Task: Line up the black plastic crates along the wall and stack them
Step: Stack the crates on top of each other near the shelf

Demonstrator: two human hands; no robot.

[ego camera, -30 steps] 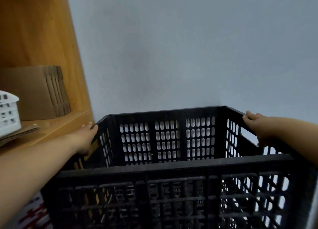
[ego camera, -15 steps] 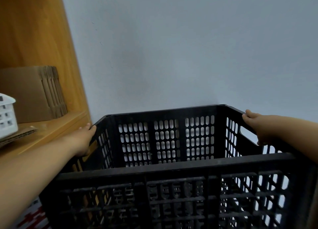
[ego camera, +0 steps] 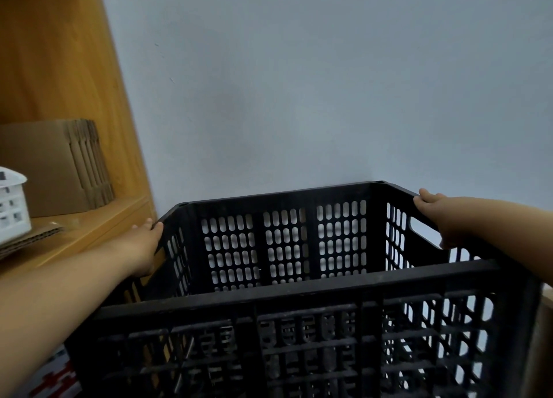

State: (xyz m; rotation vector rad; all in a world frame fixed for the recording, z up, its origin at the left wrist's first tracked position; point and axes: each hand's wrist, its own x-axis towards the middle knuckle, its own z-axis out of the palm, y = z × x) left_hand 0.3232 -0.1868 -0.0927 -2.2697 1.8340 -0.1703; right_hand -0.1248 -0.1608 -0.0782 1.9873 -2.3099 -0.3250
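Observation:
A black plastic crate [ego camera: 287,296] with slotted walls fills the lower half of the view, its open top facing me and its far side close to the grey wall. My left hand [ego camera: 143,245] grips the crate's left rim near the far corner. On the right rim, above a handle cutout, my right hand [ego camera: 437,215] holds on. Through the near wall I see more black lattice below, but I cannot tell whether it is a second crate.
A wooden shelf unit [ego camera: 89,227] stands tight against the crate's left side. On it sit folded cardboard boxes [ego camera: 57,170] and a white plastic basket [ego camera: 12,206]. A red-and-white patterned surface [ego camera: 51,379] shows at bottom left. The grey wall [ego camera: 299,98] rises behind.
The crate and both hands have held their grip. The view has shifted slightly, with the shelf items sliding a little left and the crate's far rim sitting slightly lower.

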